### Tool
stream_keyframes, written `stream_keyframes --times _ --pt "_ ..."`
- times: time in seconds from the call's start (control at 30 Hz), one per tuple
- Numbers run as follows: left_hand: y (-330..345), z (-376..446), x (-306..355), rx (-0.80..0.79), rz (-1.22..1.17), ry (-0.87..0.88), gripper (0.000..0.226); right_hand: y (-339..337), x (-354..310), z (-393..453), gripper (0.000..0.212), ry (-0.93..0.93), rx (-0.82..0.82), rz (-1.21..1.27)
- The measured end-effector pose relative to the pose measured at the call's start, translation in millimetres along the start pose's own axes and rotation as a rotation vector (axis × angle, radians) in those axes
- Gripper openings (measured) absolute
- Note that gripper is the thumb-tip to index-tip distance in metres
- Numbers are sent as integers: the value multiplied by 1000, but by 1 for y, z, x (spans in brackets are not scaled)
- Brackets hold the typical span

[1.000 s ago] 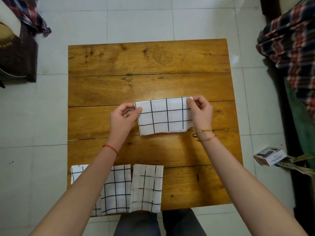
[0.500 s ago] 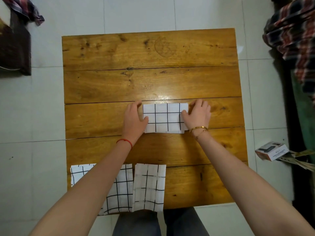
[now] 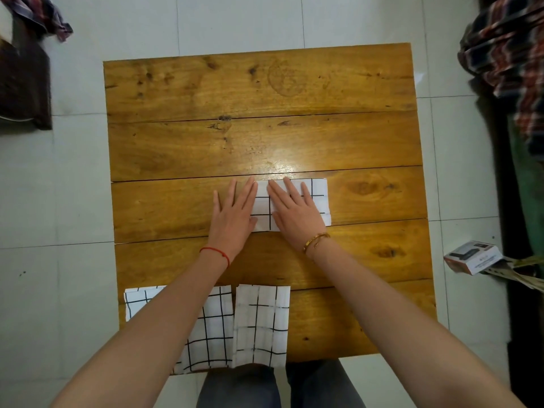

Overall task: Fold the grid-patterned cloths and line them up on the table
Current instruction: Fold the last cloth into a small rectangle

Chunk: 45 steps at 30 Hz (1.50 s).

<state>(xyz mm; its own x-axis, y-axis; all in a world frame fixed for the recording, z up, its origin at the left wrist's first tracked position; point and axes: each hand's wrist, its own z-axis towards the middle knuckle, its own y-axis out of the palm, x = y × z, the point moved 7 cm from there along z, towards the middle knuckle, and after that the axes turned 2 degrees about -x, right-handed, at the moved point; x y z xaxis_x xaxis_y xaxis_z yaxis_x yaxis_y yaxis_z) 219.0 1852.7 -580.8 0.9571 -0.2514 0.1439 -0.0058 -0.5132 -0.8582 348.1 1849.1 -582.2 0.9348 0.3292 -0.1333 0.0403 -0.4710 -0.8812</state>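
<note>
A folded white cloth with black grid lines (image 3: 319,198) lies flat near the middle of the wooden table (image 3: 265,136). My right hand (image 3: 294,210) presses on it with straight fingers and covers its middle. My left hand (image 3: 235,214) lies flat at the cloth's left end, partly on the bare wood. Two more folded grid cloths sit side by side at the table's near edge: a wider one (image 3: 212,334) partly hidden under my left forearm, and a narrower one (image 3: 262,322) to its right.
The table stands on pale floor tiles. A small printed box (image 3: 471,256) lies on the floor to the right, beside plaid fabric (image 3: 506,54) on dark furniture. A dark bag (image 3: 23,86) and more plaid cloth (image 3: 44,13) sit at the upper left.
Both hands held the cloth's ends and laid it down folded. They have since slid inward and now press flat on it, side by side.
</note>
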Motion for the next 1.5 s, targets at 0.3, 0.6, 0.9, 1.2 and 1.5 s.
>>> stream_keyframes --times 0.3,0.6,0.9,1.2,1.5 --pt "3 -1 -1 -24 20 -4 74 5 80 -42 57 274 29 64" --pt "-1 -46 26 163 -35 58 59 -8 24 -53 55 -7 61 37" --pt "43 -81 24 -9 -42 -87 66 34 -11 -68 60 -57 -82 -20" --pt "42 -79 25 -18 -10 -83 63 31 61 -119 55 52 18 51" --pt "22 -70 4 258 -774 -718 36 -53 73 -30 23 213 346 286"
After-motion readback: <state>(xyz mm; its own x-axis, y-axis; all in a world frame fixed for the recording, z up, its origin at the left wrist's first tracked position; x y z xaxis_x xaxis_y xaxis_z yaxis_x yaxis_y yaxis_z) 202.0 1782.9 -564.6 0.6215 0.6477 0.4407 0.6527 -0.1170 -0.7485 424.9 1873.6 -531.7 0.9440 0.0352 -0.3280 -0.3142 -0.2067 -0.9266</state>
